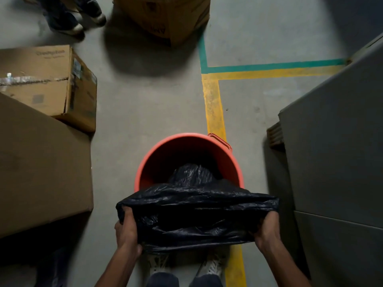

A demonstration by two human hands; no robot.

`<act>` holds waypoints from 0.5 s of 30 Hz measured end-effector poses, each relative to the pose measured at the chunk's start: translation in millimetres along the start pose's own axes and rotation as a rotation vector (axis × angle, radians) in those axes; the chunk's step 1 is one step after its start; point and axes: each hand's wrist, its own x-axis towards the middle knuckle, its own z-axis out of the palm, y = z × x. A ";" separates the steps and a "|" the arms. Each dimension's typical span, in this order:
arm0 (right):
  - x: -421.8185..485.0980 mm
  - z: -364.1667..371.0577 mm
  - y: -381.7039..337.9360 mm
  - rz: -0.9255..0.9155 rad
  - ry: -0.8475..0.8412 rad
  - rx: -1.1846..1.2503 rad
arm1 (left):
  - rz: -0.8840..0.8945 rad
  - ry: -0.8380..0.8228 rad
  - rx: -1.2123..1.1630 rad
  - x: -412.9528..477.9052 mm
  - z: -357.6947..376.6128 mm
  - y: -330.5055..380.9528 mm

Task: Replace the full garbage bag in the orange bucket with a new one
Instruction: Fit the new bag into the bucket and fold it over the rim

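Both bare hands low in view, gripping a crinkled black plastic garbage bag (196,214) by its two ends. Left hand (126,233) clamped on the bag's left edge, fingers tucked into the plastic; right hand (267,228) closed on the right edge likewise. Bag stretched wide between them, held over the near rim of a round orange plastic bucket (182,150), its far part hanging down inside the bucket. Bucket standing on grey concrete floor (149,112), just beside a yellow painted floor line (213,106). Green painted line (269,66) running alongside the yellow farther off. Brown cardboard boxes (47,83) at left, another brown cardboard box (165,15) at top. Grey metal cabinet (335,141) at right. Someone else's shoes (87,19) at top left.
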 end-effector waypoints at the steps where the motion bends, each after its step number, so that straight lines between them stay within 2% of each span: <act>1: 2.2 -0.1 0.9 -0.007 0.003 0.027 | 0.010 -0.011 0.006 0.4 1.6 -0.9; 5: 10.8 0.7 5.1 -0.023 0.029 0.142 | 0.095 -0.045 0.003 9.3 6.6 -6.9; 8: 25.4 6.8 4.6 0.008 0.061 0.120 | 0.078 -0.066 0.083 22.6 10.7 -7.7; 12: 34.0 8.6 5.1 -0.007 0.073 -0.087 | 0.102 0.014 0.407 37.4 8.0 -10.5; 15: 39.7 11.0 10.1 0.003 0.073 -0.260 | 0.181 0.127 0.785 30.3 5.4 -3.6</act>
